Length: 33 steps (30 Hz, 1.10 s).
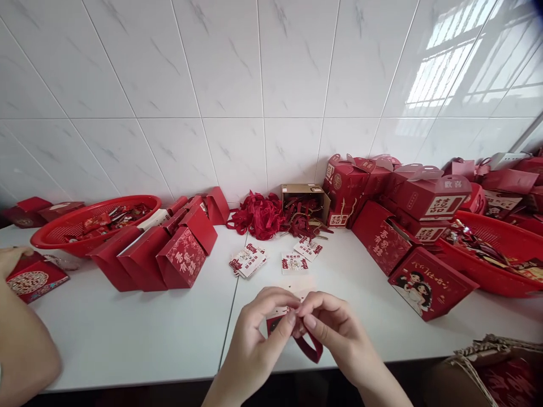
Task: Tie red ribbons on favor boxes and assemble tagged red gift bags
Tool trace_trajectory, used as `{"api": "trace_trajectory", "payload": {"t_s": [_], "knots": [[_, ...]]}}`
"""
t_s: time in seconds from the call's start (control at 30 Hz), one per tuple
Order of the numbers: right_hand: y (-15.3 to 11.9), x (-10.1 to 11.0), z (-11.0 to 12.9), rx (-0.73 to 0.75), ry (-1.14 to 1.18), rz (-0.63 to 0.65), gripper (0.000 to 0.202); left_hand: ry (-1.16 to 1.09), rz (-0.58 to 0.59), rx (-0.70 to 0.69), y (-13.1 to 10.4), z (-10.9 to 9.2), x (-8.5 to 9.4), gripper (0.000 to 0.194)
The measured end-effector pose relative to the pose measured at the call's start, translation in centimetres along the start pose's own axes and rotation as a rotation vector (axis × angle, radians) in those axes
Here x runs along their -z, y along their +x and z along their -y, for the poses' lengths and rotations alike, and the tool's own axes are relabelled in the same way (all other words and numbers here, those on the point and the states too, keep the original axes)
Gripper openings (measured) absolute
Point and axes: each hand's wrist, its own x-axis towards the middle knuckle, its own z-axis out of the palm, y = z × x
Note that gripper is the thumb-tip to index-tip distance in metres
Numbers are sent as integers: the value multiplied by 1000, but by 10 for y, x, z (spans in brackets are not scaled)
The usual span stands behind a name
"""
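Both hands meet over the table's front edge. My left hand (265,330) pinches a dark red ribbon (313,349) between thumb and fingertips. My right hand (335,330) pinches the same ribbon, its fingertips close against the left ones. A loop of ribbon hangs below them. Under the hands, partly hidden, lies a small red and pale item (275,321). Beyond it are a pile of printed cards (247,260), loose cards (294,263), a heap of red ribbons (261,215) and a cardboard box (324,202) with darker ribbons in it.
Red boxes (182,257) stand at the left before a red basket (51,229) of sweets. More boxes (432,280) and another basket (500,229) fill the right. Another person's arm (25,333) reaches in at far left. A carton (462,376) sits at lower right.
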Motion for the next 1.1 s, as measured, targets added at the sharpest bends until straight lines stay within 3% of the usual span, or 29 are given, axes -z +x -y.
{"api": "trace_trajectory", "payload": {"t_s": [0.17, 0.3, 0.57, 0.77, 0.9, 1.1], "knots": [[-19, -3, -30, -53, 11, -83, 14, 8, 89, -74, -19, 19, 6, 25], [-36, -5, -58, -131, 101, -209, 24, -108, 87, -34, -40, 37, 2, 27], [-50, 0, -76, -298, 143, -235, 20, -224, 80, 186, -60, 74, -1, 7], [-52, 1, -91, -439, 369, -143, 31, -294, 137, 204, -69, 91, 1, 14], [-52, 4, -91, -536, 453, -126, 28, -196, 106, 116, -72, 94, 0, 14], [-55, 9, -99, -606, 554, -93, 24, -102, -86, -14, -76, 95, -7, 8]]}}
